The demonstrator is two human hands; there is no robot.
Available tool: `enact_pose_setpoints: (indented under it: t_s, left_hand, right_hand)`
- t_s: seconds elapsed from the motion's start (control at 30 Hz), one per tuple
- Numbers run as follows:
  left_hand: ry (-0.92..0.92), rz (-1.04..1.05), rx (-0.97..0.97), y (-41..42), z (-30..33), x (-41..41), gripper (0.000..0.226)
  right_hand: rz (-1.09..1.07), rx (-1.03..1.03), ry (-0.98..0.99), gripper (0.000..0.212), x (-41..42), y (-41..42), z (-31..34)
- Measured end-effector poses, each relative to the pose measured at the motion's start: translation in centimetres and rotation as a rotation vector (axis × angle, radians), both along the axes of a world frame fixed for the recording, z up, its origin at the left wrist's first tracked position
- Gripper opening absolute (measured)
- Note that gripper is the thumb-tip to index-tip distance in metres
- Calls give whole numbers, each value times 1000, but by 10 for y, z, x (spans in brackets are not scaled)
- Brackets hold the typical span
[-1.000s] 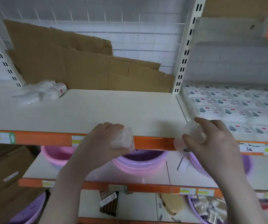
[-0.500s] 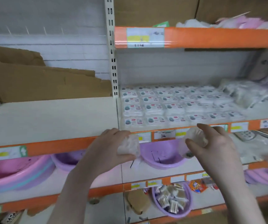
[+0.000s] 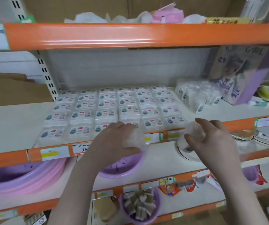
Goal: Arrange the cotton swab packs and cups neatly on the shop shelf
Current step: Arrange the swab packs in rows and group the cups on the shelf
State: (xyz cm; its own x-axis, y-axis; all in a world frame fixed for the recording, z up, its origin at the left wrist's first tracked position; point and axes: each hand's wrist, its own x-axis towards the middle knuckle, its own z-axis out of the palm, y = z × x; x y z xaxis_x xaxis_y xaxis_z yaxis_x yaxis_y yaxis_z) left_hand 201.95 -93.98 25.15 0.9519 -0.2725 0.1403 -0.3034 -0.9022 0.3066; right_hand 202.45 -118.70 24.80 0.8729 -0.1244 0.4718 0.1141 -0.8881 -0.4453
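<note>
My left hand (image 3: 114,140) grips a clear pack (image 3: 133,138); my right hand (image 3: 211,137) clasps a cup (image 3: 194,129). I hold both at six o'clock of the shelf (image 3: 8,122), before the swab grid (image 3: 114,109), ready to slot them in line.

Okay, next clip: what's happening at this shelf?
A person is stocking a shop shelf. The left hand holds a small clear pack, the right hand a clear cup-shaped container. Both hover at the front edge of the middle shelf, where a grid of cotton swab packs already lies in tidy rows. Right of the grid sits a looser bunch of clear packs. Neither held item has been set down yet.
</note>
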Motion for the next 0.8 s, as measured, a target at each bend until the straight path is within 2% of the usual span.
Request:
enact_pose_setpoints:
  t_s: [0.1, 0.23, 0.37, 0.53, 0.8]
  left_hand:
    - [-5, -3, 18, -24, 1, 26, 72]
    - [-26, -68, 13, -49, -4, 65, 90]
    - [-69, -115, 17, -66, -11, 102, 97]
    - [0, -103, 4, -75, -17, 126, 78]
    - [14, 10, 45, -84, -21, 134, 70]
  right_hand:
    - [-14, 4, -1, 54, 23, -19, -4]
    - [-45, -20, 2, 54, 54, -35, -6]
    - [-55, -42, 12, 53, 79, -47, -3]
    - [-5, -47, 35, 54, 106, -53, -5]
    - [166, -39, 64, 53, 132, -67, -1]
